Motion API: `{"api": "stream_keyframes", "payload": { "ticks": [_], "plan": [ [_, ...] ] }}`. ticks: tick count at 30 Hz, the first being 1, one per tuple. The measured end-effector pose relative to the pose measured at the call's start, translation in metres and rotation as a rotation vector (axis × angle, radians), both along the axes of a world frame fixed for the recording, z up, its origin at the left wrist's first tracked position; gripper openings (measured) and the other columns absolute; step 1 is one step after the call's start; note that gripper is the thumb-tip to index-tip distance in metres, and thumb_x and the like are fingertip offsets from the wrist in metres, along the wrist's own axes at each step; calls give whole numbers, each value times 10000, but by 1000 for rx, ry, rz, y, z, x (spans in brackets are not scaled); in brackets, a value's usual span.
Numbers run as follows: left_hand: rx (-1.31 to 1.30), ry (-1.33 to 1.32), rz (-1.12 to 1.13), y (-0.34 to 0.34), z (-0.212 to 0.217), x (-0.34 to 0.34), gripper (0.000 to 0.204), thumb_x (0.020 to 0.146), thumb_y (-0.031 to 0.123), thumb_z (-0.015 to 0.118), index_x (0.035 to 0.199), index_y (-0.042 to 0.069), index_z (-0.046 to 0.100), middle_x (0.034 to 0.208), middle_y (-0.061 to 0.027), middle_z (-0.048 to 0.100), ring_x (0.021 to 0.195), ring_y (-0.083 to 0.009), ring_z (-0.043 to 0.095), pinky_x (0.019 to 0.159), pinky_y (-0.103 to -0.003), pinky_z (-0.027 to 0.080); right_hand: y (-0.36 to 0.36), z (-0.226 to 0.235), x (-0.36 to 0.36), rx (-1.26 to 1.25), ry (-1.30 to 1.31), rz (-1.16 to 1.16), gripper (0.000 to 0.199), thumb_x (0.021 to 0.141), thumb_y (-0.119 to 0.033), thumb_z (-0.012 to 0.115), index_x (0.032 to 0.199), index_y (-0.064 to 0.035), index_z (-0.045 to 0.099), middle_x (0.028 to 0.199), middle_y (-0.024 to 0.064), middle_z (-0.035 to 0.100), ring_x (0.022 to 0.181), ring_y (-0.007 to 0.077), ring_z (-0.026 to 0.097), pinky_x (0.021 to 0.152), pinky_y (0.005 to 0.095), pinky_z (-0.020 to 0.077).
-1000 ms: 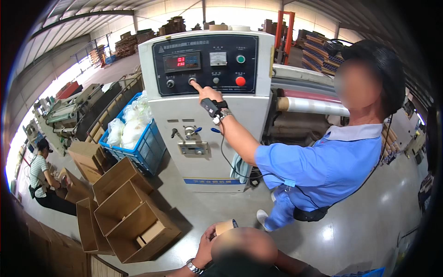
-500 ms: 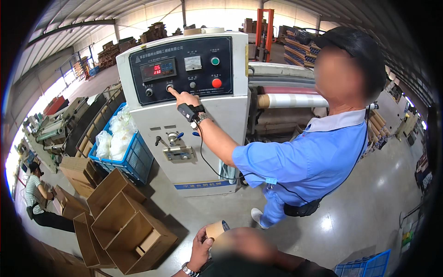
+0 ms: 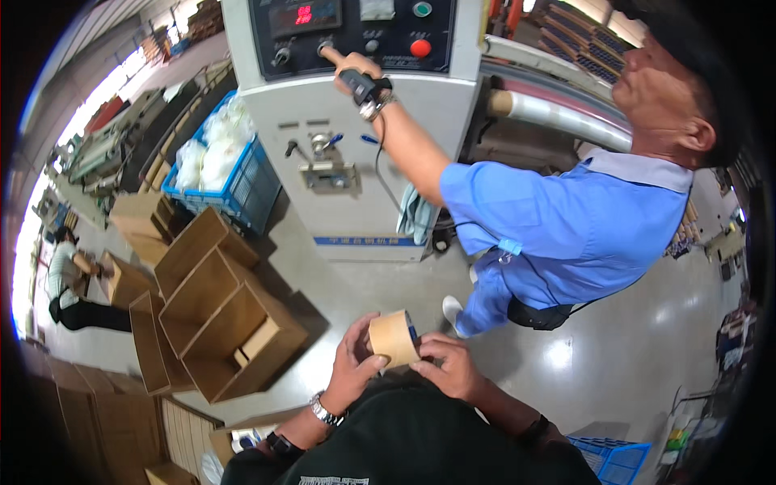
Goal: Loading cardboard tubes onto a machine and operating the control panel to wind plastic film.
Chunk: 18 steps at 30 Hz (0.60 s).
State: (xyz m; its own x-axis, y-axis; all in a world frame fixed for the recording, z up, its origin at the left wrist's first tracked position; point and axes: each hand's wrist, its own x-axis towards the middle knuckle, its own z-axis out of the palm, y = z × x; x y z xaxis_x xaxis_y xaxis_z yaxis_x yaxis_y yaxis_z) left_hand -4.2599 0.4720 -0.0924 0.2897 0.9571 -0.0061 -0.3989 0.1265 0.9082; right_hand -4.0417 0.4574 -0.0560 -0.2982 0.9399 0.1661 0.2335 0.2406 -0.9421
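In front of my body I hold a short tan tape roll point(image 3: 394, 339), its dark blue inner side partly showing at the right end. My left hand point(image 3: 354, 365) is closed round the left end, with the thumb below it. At the right end, my right hand point(image 3: 449, 368) grips the lower edge with thumb and fingers; some fingertips are hidden behind the roll.
Ahead, a person in a blue shirt point(image 3: 558, 218) presses a finger to a control panel point(image 3: 347, 40) on a grey machine point(image 3: 368, 174). Open cardboard boxes point(image 3: 218, 299) and a blue crate point(image 3: 250, 190) holding clear plastic stand left. Another person point(image 3: 73, 279) bends at far left.
My view has tipped down, so the machine sits higher in the picture. Both my hands and the tape roll now show fully; the right hand was blurred before. The co-worker's finger stays on the panel.
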Motion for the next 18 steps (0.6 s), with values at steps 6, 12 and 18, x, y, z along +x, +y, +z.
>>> {"api": "stream_keyframes", "payload": {
  "ticks": [6,12,18],
  "plan": [
    [23,32,-15,-5,9,-4,870,810,263,804,1487,2,322,1367,-137,495,1201,-181,519,1042,-354,423,0,1,0,-56,17,44,86,877,-34,663,939,26,663,860,107,660,773,178,648,715,312,503],
    [-36,32,33,-10,11,-5,650,916,251,695,1435,-9,403,1316,-119,545,1169,-169,540,1039,-340,418,-6,-7,-4,-426,292,16,91,953,-50,583,948,18,643,829,72,662,735,124,645,705,276,510],
    [-78,127,56,-17,7,-10,512,965,262,629,1374,-9,483,1246,-98,596,1151,-162,552,1008,-321,434,-7,-8,-9,-359,234,99,72,931,-42,607,910,12,649,816,48,642,726,110,610,681,262,471]
  ]
}}
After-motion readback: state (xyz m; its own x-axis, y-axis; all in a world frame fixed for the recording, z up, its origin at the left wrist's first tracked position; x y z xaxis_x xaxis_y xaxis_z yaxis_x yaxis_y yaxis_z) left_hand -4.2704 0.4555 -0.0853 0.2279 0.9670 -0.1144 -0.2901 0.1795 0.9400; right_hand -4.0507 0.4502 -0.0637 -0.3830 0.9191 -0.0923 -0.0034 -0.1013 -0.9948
